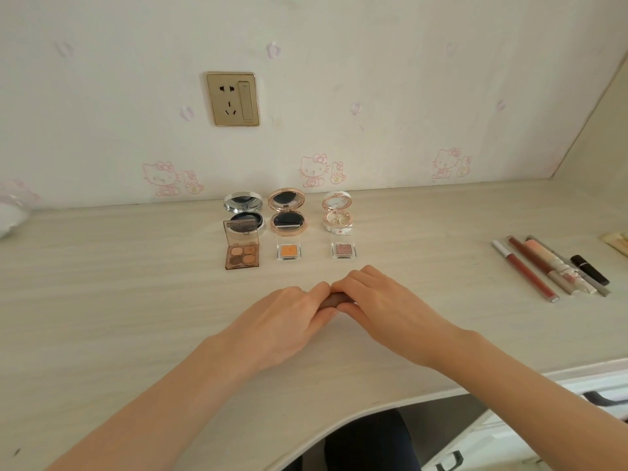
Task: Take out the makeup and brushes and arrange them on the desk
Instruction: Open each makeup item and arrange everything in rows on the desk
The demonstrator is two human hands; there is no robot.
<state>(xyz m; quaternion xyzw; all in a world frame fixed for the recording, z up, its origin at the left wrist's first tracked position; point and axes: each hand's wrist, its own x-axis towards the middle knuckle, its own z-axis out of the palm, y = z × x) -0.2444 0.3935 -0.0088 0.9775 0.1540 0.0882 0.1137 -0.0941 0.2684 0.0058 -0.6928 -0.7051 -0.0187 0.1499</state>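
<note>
Head view: slim brown cylinder

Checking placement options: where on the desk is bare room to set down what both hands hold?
Bare pale wood desk lies left of the brown four-pan eyeshadow palette, and between the small clear pink-glitter pan and the row of lip pencils and tubes at right. Crowded: back centre, around the three open round compacts.

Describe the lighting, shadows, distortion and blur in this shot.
Head view: soft, even light, with only faint shadows under the left hand and right hand, which grip a brown tube. Head view: wide-angle stretch toward the corners, so the back edge of the desk runs slanted. Head view: the white thing at the far left is blurred.
</note>
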